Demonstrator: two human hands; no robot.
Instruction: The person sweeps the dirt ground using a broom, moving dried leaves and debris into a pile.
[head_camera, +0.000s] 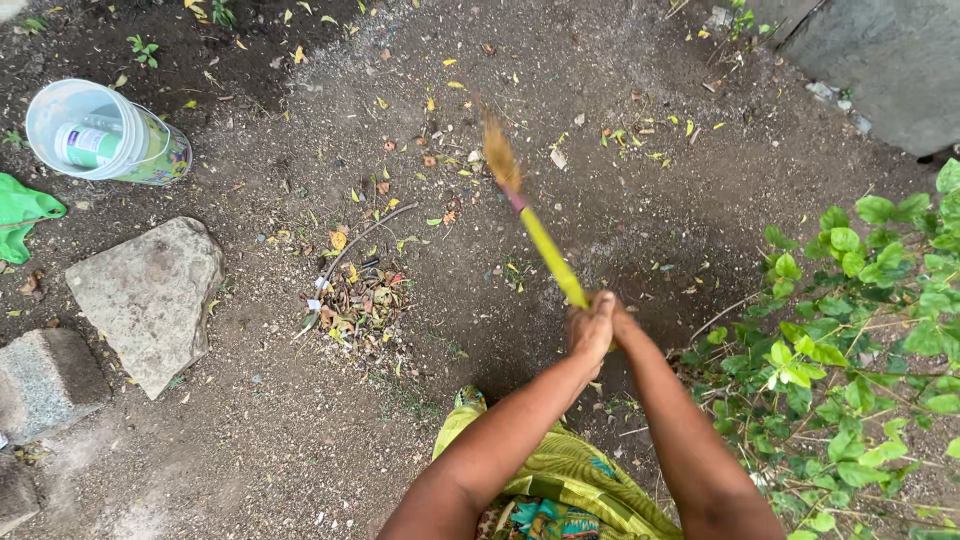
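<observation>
Fingers (seemingly both hands) around one broom

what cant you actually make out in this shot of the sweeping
- Broom head, head view: motion-blurred, bristles indistinct.
- Right hand: mostly hidden behind the left hand; its grip on the yellow handle is unclear.
- Item inside the white bucket: too small to identify.
- Green object: cut off by the left edge.
- Pile of leaves: pieces too small to sort.
</observation>
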